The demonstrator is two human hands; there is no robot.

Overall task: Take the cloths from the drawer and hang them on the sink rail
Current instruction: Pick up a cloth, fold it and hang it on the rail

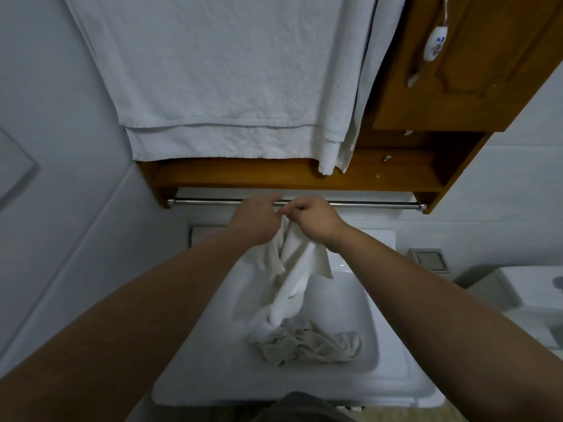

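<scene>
A white cloth [294, 269] hangs down from both my hands over the white sink [390, 370]. My left hand [256, 219] and my right hand [313, 220] pinch its top edge close together, just in front of the steel rail [365, 204]. The cloth's lower end reaches a crumpled beige cloth [307, 345] lying in the sink basin. The rail under the wooden shelf carries no cloth where it shows.
A large white towel [213, 80] hangs over the wooden cabinet [457, 95] above the rail. A toilet [530, 296] stands at the right, with a small grey box [428, 258] beside the sink. Pale walls close in on the left.
</scene>
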